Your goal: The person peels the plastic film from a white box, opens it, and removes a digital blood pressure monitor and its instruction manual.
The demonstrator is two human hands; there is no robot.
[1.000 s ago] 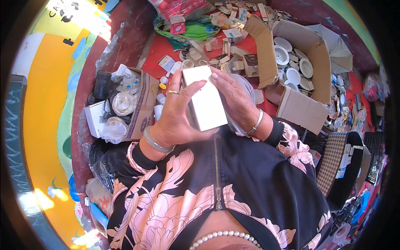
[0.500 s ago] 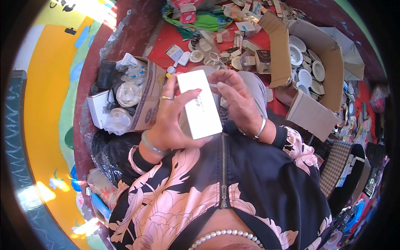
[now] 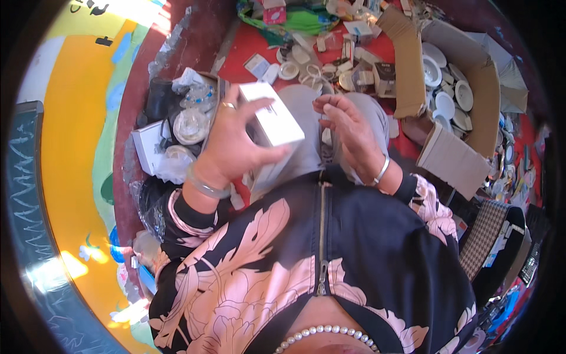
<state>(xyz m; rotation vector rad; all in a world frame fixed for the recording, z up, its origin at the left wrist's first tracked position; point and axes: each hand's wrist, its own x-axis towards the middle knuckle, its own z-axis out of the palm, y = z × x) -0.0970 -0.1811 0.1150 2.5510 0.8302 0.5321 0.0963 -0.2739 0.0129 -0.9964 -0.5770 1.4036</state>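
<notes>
My left hand (image 3: 227, 138) is wrapped round a plain white carton (image 3: 274, 121), thumb on one side and fingers on the other. The carton is tilted in front of my lap, with its long white face toward me. To its right hovers my right hand (image 3: 352, 127), apart from the carton. Its fingers are loosely bent and I see nothing held in them. Beneath both hands are my grey-trousered knees (image 3: 377, 112).
An open cardboard box (image 3: 407, 76) at right holds several round white fittings (image 3: 445, 105). Another carton (image 3: 218, 88) at left holds plastic-wrapped round items (image 3: 190, 125). Small boxes and parts litter the red floor covering (image 3: 239, 44) ahead. A painted wall (image 3: 65, 177) runs along the left.
The white carton has tipped and shifted slightly left in my left hand. My right hand has drawn away from it to the right.
</notes>
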